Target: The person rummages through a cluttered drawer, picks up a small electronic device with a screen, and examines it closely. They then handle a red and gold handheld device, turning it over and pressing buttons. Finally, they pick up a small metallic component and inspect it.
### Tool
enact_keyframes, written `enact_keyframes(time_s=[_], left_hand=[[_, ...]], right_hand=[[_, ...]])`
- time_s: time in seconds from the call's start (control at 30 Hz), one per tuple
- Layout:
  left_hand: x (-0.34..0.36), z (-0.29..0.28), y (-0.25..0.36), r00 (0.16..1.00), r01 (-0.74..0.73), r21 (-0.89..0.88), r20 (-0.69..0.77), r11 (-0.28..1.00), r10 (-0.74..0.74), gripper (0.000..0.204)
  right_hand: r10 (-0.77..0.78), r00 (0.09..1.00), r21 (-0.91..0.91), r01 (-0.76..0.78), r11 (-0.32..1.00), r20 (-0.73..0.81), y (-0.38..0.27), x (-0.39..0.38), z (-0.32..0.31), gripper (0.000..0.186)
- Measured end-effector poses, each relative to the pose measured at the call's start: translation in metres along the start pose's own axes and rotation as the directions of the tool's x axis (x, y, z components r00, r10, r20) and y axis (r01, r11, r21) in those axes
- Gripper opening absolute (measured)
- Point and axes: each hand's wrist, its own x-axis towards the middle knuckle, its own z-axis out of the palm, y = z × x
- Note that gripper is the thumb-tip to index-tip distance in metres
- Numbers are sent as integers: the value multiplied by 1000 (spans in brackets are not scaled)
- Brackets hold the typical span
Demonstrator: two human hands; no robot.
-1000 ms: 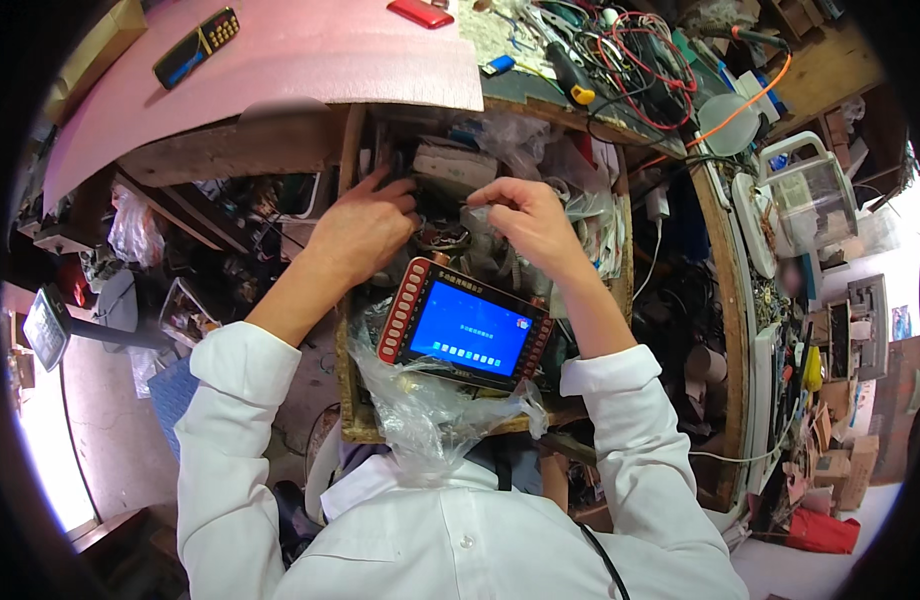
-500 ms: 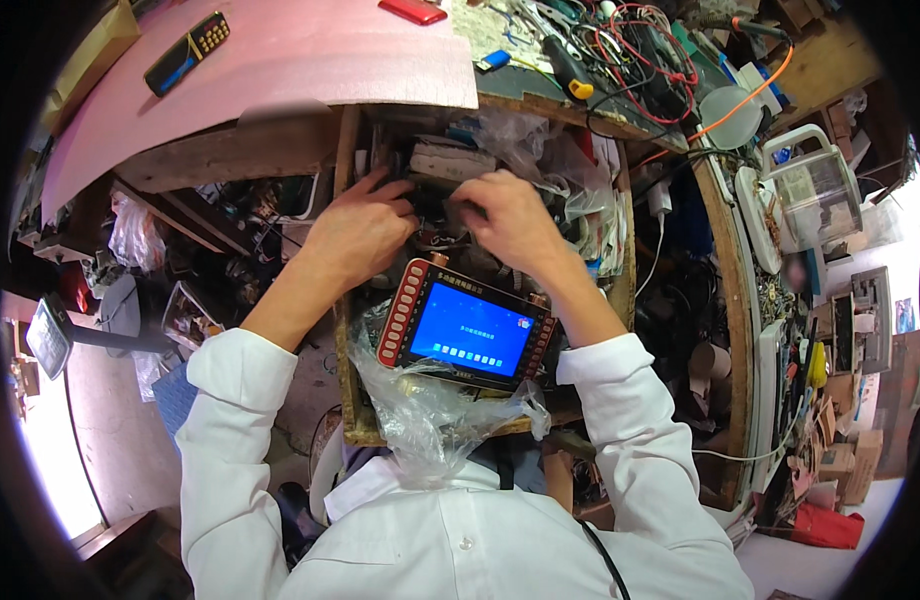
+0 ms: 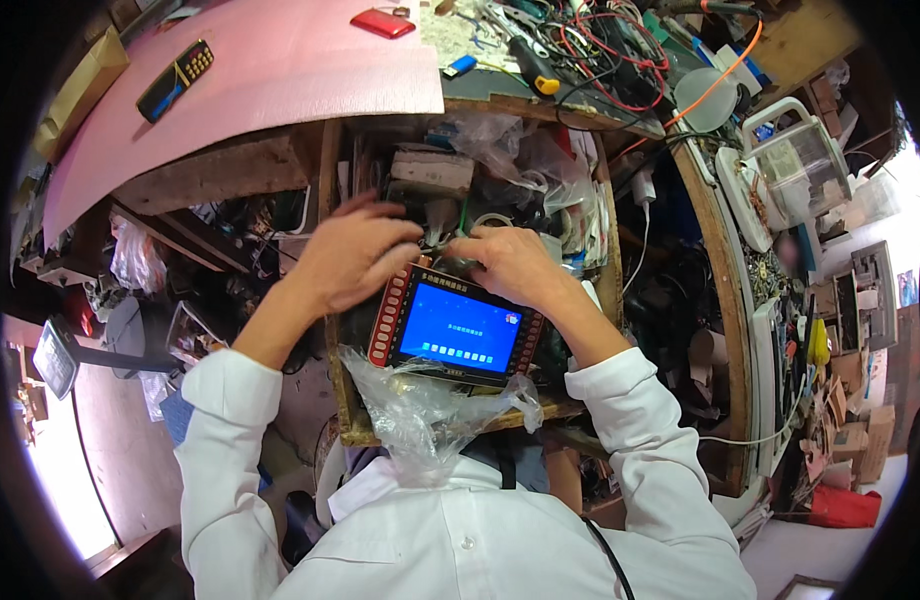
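Red-edged video player (image 3: 458, 325) could slip if bumped by left hand (image 3: 356, 252), grip seemingly released, or right hand (image 3: 512, 264), grip unclear.

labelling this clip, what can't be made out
All in the head view:
Left hand: fingers blurred; grip unclear.
Right hand: grip hidden behind its own knuckles.
Video player: upper right corner, behind the right hand.
Drawer: bottom, beneath clutter.
Black handset: key marks too small.

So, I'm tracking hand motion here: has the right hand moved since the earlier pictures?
Yes. Judged against the pale block in the wooden drawer, the right hand has come nearer the wearer, toward the red-edged screen device.
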Motion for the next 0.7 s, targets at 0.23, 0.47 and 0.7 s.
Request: enact_keyframes(time_s=[0.23, 0.47, 0.7], left_hand=[[-36, 4, 34, 990, 124, -113, 74, 986, -116, 30], [-49, 12, 42, 994, 106, -117, 14, 987, -105, 27], [-50, 11, 41, 995, 95, -116, -12, 989, -97, 21]], right_hand=[[95, 995, 329, -80, 941, -29, 17, 0, 4, 17], [190, 982, 597, -163, 786, 18, 29, -3, 6, 18], [324, 943, 733, -268, 626, 68, 26, -1, -21, 24]])
